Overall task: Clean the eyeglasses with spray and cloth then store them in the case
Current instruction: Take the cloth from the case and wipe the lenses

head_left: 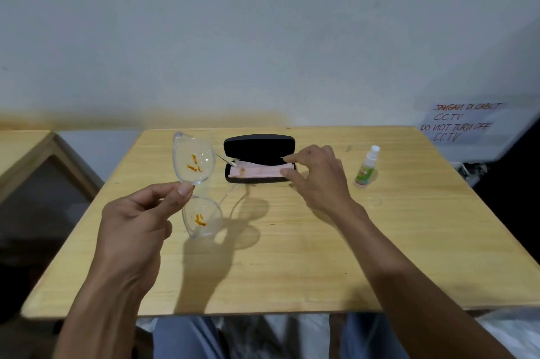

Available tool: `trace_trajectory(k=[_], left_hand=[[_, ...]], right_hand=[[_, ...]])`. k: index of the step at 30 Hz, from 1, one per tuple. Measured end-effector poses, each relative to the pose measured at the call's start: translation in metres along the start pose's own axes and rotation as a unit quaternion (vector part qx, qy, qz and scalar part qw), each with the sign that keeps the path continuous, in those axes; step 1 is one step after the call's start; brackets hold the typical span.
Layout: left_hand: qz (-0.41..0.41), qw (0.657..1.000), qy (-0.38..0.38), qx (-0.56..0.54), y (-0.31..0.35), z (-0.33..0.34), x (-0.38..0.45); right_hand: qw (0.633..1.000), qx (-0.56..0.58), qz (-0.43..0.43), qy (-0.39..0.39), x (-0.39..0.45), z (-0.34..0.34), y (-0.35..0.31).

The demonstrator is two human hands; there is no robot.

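Clear-framed eyeglasses (pixel 194 164) with orange smears on both lenses hang above the table's left part. My left hand (pixel 137 221) pinches them at the bridge, lenses one above the other. A black case (pixel 258 145) lies open at the back centre, with a folded pink cloth (pixel 254 171) inside. My right hand (pixel 318 174) hovers at the case's right end, its thumb and forefinger spread around the cloth's end. I cannot tell if the fingers touch the cloth. A small spray bottle (pixel 366 167) with a white cap and green label stands to the right of that hand.
The wooden table (pixel 292 256) stands against a pale wall. A second wooden table (pixel 26 151) is at the left. A handwritten paper notice (pixel 460 122) hangs at the back right. My knees show under the table's near edge.
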State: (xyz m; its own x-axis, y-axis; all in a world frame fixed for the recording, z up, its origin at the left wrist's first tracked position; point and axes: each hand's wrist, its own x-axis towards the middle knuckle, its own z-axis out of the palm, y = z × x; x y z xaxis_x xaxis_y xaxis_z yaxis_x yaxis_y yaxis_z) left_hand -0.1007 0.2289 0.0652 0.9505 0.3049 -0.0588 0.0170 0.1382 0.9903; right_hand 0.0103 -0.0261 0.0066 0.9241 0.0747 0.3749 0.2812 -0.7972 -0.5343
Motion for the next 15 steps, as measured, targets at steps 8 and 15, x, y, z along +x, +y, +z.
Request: trace_trajectory(k=[8,15], left_hand=[[-0.020,1.000,0.002,0.008,-0.009,-0.010,0.007],[-0.005,1.000,0.001,0.016,-0.013,-0.012,0.014]], right_hand=[[0.992,-0.092,0.016,-0.085,0.018,0.023,0.022],[0.996,0.023,0.052,-0.071,0.021,0.024,0.023]])
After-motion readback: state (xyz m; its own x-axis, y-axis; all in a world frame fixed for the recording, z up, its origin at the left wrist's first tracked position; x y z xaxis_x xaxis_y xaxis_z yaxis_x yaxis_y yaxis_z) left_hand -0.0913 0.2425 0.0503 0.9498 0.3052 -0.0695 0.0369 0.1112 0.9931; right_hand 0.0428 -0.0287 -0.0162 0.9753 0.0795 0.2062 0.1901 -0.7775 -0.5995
